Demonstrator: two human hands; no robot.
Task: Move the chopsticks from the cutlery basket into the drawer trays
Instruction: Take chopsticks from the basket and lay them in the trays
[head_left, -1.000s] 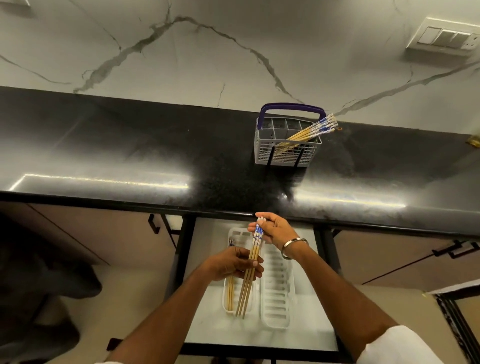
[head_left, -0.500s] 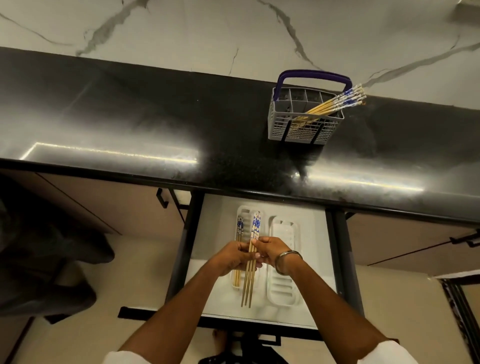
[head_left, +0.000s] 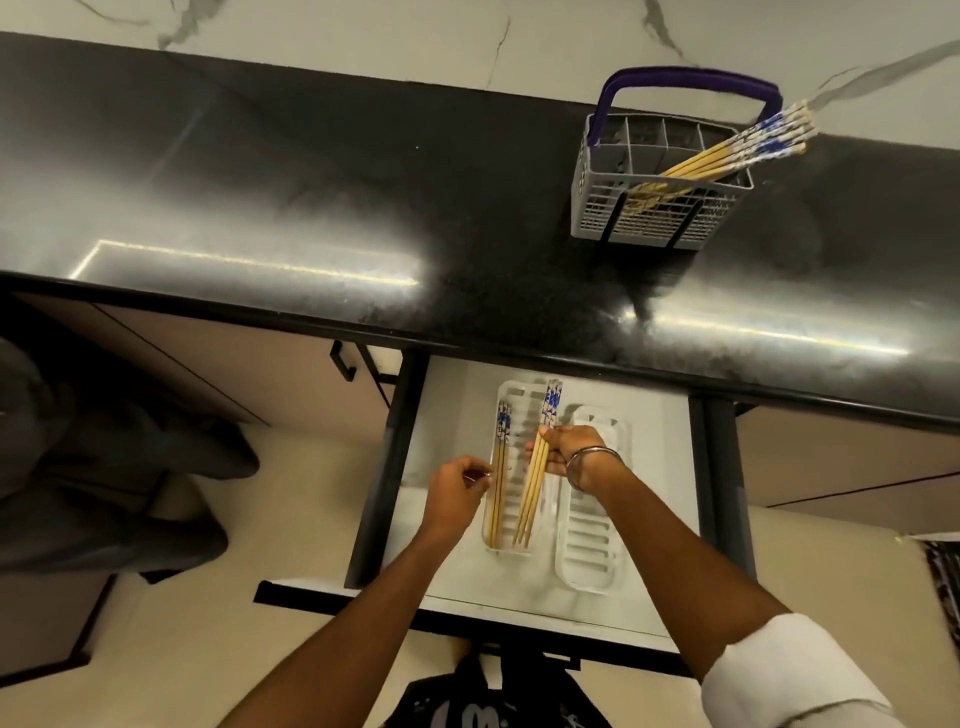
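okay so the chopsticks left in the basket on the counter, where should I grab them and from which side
Probably by the blue-and-white patterned tops of the chopsticks, which lean out past the right rim of the basket. Come from the upper right, clear of the purple handle; their tips are down inside a compartment.

2 trays (head_left: 592, 519) in drawer. 1 cutlery basket (head_left: 660, 208) far right. 3 chopstick bunches (head_left: 530, 493): basket, left tray, right hand; sticks per bunch too blurred to count.

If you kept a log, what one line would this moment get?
right hand: grips chopstick bundle over left tray | left hand: empty beside tray | basket: chopsticks remain
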